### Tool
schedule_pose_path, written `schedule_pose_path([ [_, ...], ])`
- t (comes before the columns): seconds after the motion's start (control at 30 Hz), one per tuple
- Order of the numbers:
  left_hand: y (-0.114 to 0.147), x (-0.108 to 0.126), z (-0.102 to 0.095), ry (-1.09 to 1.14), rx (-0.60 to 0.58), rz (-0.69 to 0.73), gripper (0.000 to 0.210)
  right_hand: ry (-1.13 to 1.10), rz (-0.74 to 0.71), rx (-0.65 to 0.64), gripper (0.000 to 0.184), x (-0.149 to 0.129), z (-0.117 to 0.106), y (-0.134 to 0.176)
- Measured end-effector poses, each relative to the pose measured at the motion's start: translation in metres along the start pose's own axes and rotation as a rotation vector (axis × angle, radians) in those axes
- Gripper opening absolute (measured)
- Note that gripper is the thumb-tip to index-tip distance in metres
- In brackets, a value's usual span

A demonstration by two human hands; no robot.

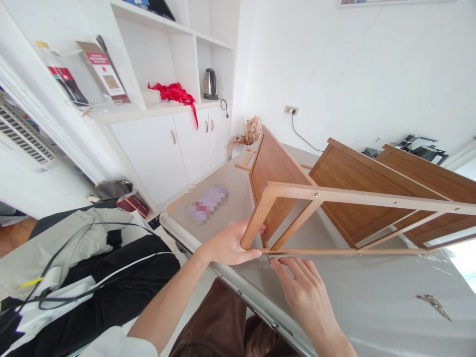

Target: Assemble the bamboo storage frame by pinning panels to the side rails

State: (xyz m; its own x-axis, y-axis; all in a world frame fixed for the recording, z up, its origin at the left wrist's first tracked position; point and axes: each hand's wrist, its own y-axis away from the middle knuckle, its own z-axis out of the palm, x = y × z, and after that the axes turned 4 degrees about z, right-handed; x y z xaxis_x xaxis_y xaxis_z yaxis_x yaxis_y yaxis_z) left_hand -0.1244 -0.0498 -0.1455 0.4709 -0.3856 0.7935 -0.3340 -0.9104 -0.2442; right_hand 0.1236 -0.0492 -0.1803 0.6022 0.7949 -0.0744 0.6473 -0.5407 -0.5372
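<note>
A wooden shelf unit (357, 194) lies on its side on the grey table, its side frame facing me and its brown panels standing up behind. My left hand (229, 244) is closed around the left end of that side frame, close to the lower corner. Just right of it, my right hand (302, 283) pinches a small metal screw (268, 259) against the lower rail. Only a short bit of the screw shows; the fingertips hide the rest. Screw heads or holes dot the upper rail. Several loose long screws (436, 305) lie on the table at the right.
The grey table (375, 282) has a rounded edge along my side. A blurred packet (208, 203) lies at its left. Clothes and cables (100, 263) are heaped at the lower left. White cabinets (156, 148) stand behind, with an electric kettle (210, 83) and red ribbon (174, 92).
</note>
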Motion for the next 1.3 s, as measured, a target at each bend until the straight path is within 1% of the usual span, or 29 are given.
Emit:
schedule_pose_path([
  [0.1, 0.0, 0.001, 0.0, 0.002, -0.006, -0.003, 0.049, 0.019, -0.026, 0.012, 0.031, -0.001, -0.002, 0.0],
  [0.23, 0.0, 0.002, 0.0, 0.008, -0.009, -0.006, 0.049, 0.024, -0.003, 0.009, 0.027, -0.002, 0.001, 0.003],
  [0.37, 0.0, 0.001, 0.002, -0.001, -0.003, -0.007, 0.05, 0.007, 0.011, -0.006, 0.03, -0.001, 0.001, 0.004],
  [0.6, 0.0, 0.001, 0.003, -0.021, -0.009, -0.004, 0.048, 0.05, -0.007, -0.03, 0.031, -0.001, -0.01, -0.005],
  [0.77, -0.001, 0.003, 0.003, -0.017, -0.021, -0.026, 0.048, 0.073, -0.042, -0.066, 0.03, 0.003, -0.016, -0.01],
  [0.9, 0.0, 0.002, 0.005, -0.018, -0.014, -0.026, 0.047, 0.159, -0.082, -0.102, 0.026, 0.004, -0.019, -0.013],
  [1.1, -0.001, 0.002, 0.006, -0.026, -0.019, -0.014, 0.047, 0.283, -0.168, -0.129, 0.021, -0.002, -0.029, -0.024],
  [1.2, 0.0, 0.002, 0.006, -0.025, -0.024, -0.025, 0.046, 0.275, -0.173, -0.133, 0.02, -0.004, -0.03, -0.028],
  [1.3, 0.0, 0.001, 0.007, -0.019, -0.02, -0.031, 0.048, 0.221, -0.146, -0.139, 0.021, -0.001, -0.031, -0.028],
])
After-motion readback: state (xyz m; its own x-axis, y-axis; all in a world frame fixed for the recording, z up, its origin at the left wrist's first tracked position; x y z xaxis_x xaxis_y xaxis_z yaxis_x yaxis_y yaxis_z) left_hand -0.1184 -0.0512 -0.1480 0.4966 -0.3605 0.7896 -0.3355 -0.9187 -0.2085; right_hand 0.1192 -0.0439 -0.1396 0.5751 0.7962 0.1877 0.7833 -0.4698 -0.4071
